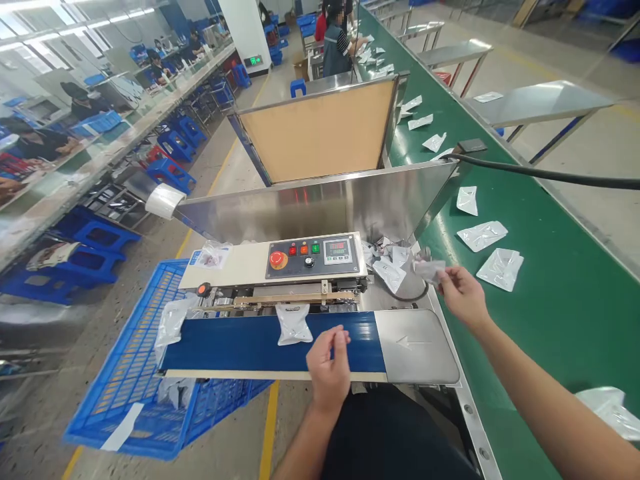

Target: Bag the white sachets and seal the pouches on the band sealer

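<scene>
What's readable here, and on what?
Nothing can be quoted.
Temperature controller on the band sealer: red digits, too small to read.
Sticker on the sealer's corner: too blurred.
Green wall sign: too small.
Steel plate of the conveyor: an arrow pointing left, no words.

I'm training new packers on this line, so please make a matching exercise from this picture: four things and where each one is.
Things:
1. Red emergency-stop button
2. Foil pouch
3. Blue plastic crate
4. Right hand

Places:
A. Pinching a small pouch
B. Partly under the blue belt
C. On the sealer's control panel
D. Lying on the blue belt

Pairs: 1-C, 2-D, 3-B, 4-A
</scene>
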Motion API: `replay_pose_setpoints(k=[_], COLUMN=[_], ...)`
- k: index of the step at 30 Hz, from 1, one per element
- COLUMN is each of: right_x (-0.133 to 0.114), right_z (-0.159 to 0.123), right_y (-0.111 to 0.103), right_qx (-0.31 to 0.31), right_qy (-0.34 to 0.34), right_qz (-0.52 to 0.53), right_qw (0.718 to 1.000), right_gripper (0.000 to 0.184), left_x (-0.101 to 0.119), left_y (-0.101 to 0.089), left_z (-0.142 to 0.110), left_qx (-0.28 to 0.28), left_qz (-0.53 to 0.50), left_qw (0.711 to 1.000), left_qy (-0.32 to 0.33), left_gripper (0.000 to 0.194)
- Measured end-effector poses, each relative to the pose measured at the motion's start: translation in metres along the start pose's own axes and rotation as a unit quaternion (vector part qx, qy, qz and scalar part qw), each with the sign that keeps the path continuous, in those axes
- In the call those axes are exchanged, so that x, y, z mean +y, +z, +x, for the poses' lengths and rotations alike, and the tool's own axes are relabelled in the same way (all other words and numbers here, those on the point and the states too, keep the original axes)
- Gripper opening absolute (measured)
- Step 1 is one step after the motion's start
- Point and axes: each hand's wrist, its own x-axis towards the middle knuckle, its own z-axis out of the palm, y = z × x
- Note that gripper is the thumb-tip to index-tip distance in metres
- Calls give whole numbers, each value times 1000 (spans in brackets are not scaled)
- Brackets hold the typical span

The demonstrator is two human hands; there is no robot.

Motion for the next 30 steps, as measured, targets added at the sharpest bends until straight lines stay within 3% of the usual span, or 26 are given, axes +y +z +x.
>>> replay_pose_setpoints(k=[3, 6, 9, 12, 16, 21, 24, 27, 28, 30], right_x=[-40, -68, -74, -66, -55, -61, -66, -60, -56, -44], right_z=[-66, -123, -157, -169, -155, -122, -108, -81, -66, -26], right_y=[-13, -7, 5, 10, 20, 60, 80, 80, 76, 70], right_qx=[-44, -119, -131, -129, -119, -155, -229, -289, -270, -168], right_qy=[-36, -10, 35, 67, 154, 232, 231, 213, 200, 164], right_qz=[37, 88, 122, 113, 128, 186, 162, 111, 88, 20], right_qw=[998, 989, 983, 983, 973, 942, 932, 927, 938, 972], right_gripper=[54, 57, 57, 57, 55, 49, 45, 40, 39, 34], left_x=[9, 17, 21, 14, -12, -38, -44, -49, -51, -52], left_y=[39, 65, 73, 68, 66, 70, 58, 34, 24, 2], left_z=[13, 20, 15, 7, 13, 42, 55, 60, 59, 55], left_qx=[-85, -172, -233, -220, -154, -28, 7, 35, 44, 80], left_qz=[-2, -33, -53, -41, 11, -62, -107, -117, -122, -142], left_qw=[996, 983, 970, 975, 987, 973, 966, 968, 968, 965], left_qy=[37, 56, 44, 10, -47, -219, -234, -219, -216, -206], left_gripper=[44, 44, 31, 28, 38, 50, 56, 58, 57, 56])
